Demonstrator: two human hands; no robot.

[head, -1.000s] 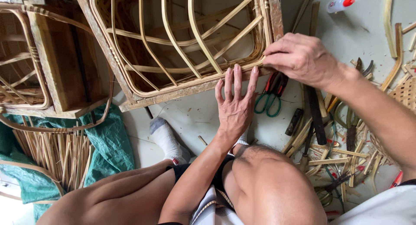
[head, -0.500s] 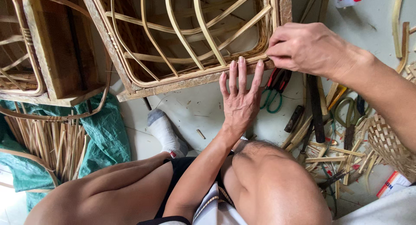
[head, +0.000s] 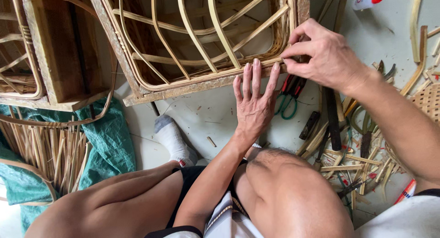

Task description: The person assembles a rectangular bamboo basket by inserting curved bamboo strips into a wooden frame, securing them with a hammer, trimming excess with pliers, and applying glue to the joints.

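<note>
Head view: the rectangular wooden frame with curved bamboo slats (head: 201, 45) lies on the floor, its near rail running from 8 o'clock to 2 o'clock. The left hand (head: 254, 105) lies flat, fingers (head: 250, 77) slightly spread, tips pressing the thin bamboo strip (head: 215, 75) along that rail. The right hand (head: 323, 54) pinches the strip's end at the frame's 3 o'clock corner. Green-handled scissors (head: 288, 98) lie just beside the left hand.
</note>
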